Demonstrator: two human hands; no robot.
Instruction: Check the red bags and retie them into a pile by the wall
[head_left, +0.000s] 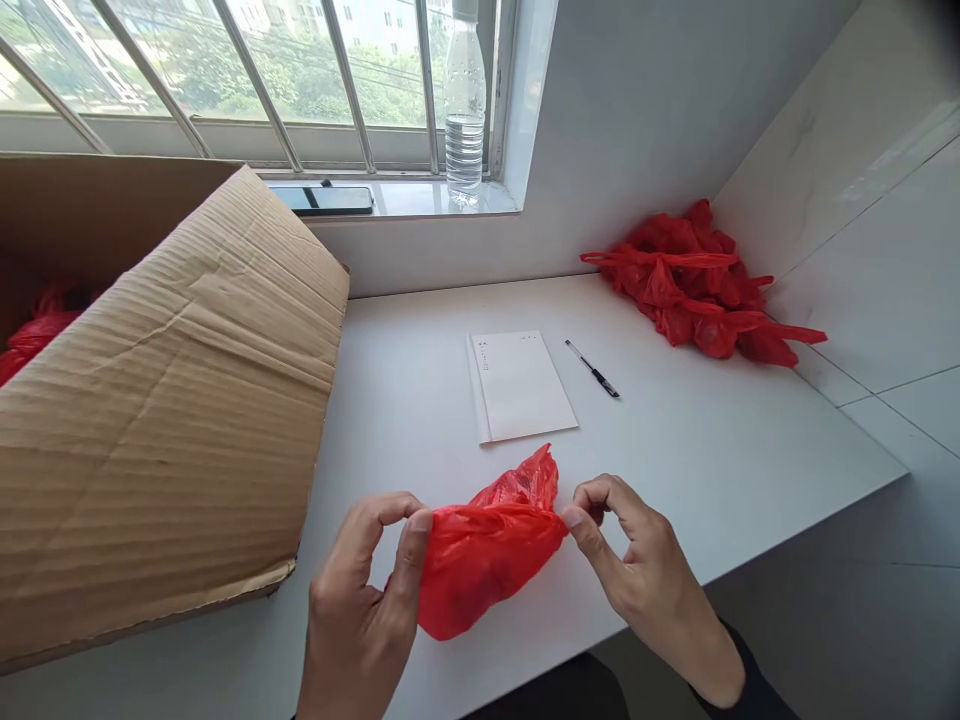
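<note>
A red plastic bag (487,565) hangs between my two hands just above the front of the white table. My left hand (367,600) pinches the bag's left edge between thumb and fingers. On the other side, my right hand (637,560) pinches its right corner with thumb and forefinger. The bag bulges at the bottom, with a darker shape showing through; what that is I cannot make out. Beyond the bag lie a white paper booklet (521,385) with small print and a black-gripped pen (592,370).
An open cardboard box (187,400) fills the left side, with a red bag (41,335) inside. Several red bags (690,285) are heaped in the far right corner against the wall. A water bottle (464,130) and a phone (330,200) are on the windowsill.
</note>
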